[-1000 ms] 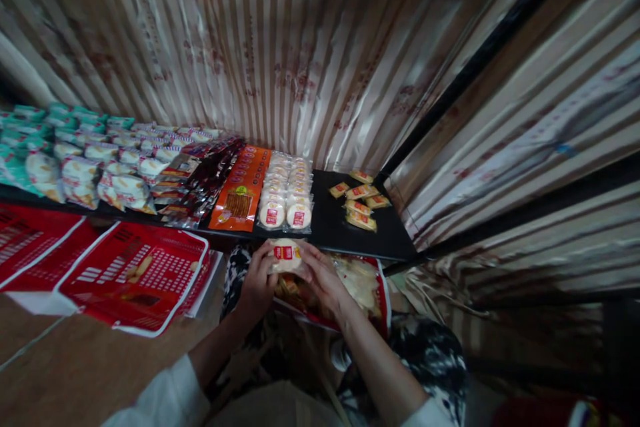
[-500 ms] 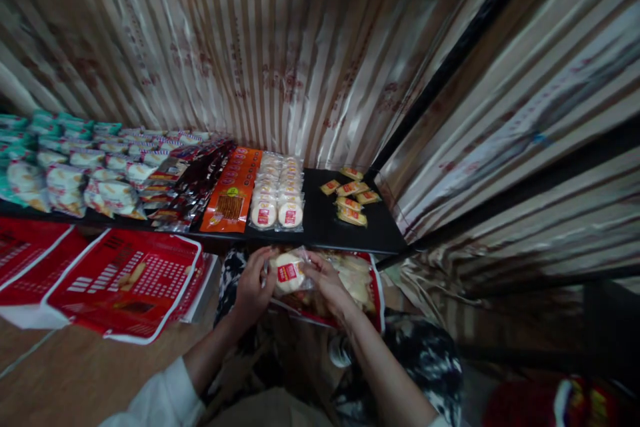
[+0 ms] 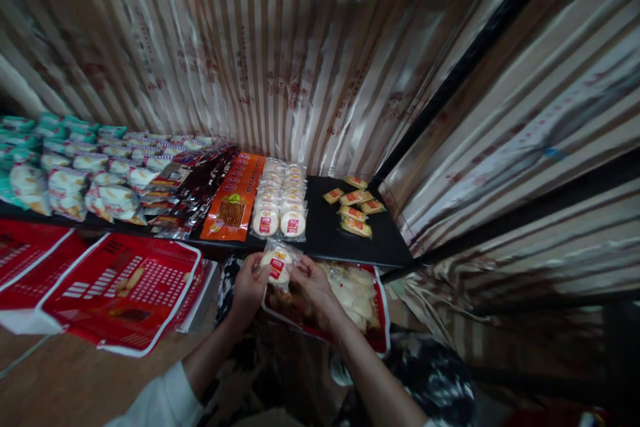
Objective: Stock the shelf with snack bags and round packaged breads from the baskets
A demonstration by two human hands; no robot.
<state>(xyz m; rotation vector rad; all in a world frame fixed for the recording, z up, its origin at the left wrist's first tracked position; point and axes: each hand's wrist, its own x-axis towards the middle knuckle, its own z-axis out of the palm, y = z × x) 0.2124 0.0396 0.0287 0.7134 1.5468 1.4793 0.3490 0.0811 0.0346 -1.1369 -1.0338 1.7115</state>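
Between my two hands is a round, pale cracker packet (image 3: 276, 265) in clear wrap with a red label, its label facing up. My left hand (image 3: 249, 287) pinches its left edge and my right hand (image 3: 313, 283) grips its right edge. The packet is just off the front edge of the black shelf (image 3: 325, 243). Two columns of matching cracker packets (image 3: 279, 200) stand on the shelf straight ahead. Beneath my right hand, an open red bag (image 3: 385, 320) with a white rim holds more pale packets (image 3: 355, 297) and some brownish ones.
Left of the cracker columns lie an orange snack bag (image 3: 233, 203), dark shiny packets (image 3: 187, 187), and rows of white and green packets (image 3: 70, 183). Several small yellow packets (image 3: 356, 225) lie to the right. Red printed bags (image 3: 125, 287) hang below the shelf. A black pole (image 3: 465, 67) slants at right.
Both hands have raised the cracker packet slightly toward the shelf edge and tilted it. The view has shifted a little, and more of the open bag shows below.
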